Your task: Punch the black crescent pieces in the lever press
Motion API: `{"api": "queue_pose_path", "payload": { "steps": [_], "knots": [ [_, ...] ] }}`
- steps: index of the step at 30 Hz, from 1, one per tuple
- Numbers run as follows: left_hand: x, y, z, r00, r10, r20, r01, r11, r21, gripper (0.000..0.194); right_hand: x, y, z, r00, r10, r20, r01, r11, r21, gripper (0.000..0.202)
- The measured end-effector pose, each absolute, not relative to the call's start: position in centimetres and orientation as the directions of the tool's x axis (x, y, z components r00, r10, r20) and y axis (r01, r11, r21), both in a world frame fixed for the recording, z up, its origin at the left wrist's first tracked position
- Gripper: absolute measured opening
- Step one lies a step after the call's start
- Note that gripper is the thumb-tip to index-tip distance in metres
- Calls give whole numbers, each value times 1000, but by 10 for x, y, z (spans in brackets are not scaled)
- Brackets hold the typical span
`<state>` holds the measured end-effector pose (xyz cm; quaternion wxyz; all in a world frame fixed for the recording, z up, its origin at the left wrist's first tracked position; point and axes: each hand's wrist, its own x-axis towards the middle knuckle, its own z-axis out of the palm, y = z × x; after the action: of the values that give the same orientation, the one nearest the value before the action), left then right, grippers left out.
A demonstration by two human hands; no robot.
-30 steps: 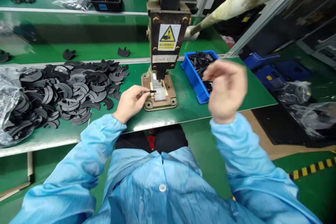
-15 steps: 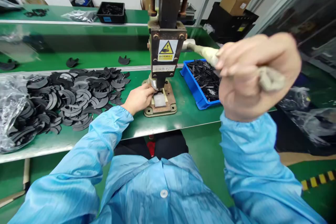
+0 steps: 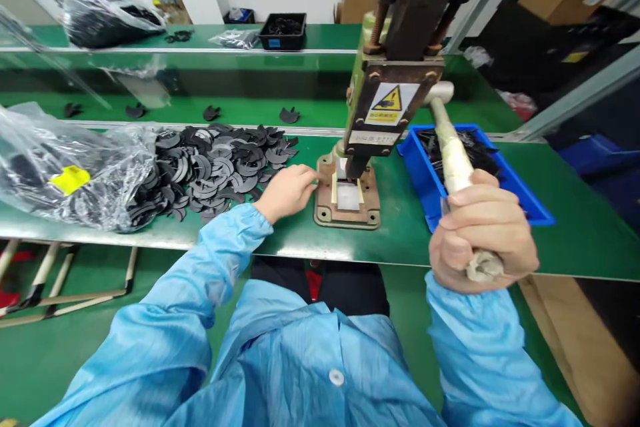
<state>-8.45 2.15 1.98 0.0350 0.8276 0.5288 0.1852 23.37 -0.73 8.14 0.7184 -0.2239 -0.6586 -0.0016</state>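
Observation:
My right hand (image 3: pixel 485 233) is wrapped round the pale, tape-wrapped lever handle (image 3: pixel 453 153) of a hand press (image 3: pixel 383 107). Its ram (image 3: pixel 357 167) sits low over the base plate (image 3: pixel 370 203), where a translucent block (image 3: pixel 349 197) lies in front. A small dark piece seems to be under the ram, mostly hidden. Beside the base plate's left edge, my left hand (image 3: pixel 290 192) has loosely bent fingers, and nothing shows in them. Left of that hand spreads a heap of black curved plastic parts (image 3: pixel 215 163), spilling from a clear plastic bag (image 3: pixel 95 167).
A blue bin (image 3: pixel 530 213) of small black parts stands right of the press, below the lever. Several single black parts (image 3: pixel 211 113) lie behind the heap. On the back shelf are a black bin (image 3: pixel 283 43) and a filled bag (image 3: pixel 107 17).
My right hand has come down with the lever handle. My left hand has drawn back from under the ram to the left of the base plate. The view has shifted left.

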Motion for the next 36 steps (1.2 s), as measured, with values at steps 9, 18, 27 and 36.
{"api": "queue_pose_path", "payload": {
  "steps": [9,18,27,36],
  "knots": [
    [-209,35,20,202,965,166,976,-212,43,40,230,-7,79,175,296,939,301,892,-337,43],
    [-181,106,34,253,961,-107,950,-268,-158,57,233,-9,82,110,261,959,255,925,-281,38],
    [-190,96,38,340,939,55,937,-333,-105,46,232,-8,82,86,233,969,237,940,-247,37],
    [-122,28,43,288,934,211,721,-356,594,47,233,-10,82,60,224,973,236,944,-232,32]
  ]
}}
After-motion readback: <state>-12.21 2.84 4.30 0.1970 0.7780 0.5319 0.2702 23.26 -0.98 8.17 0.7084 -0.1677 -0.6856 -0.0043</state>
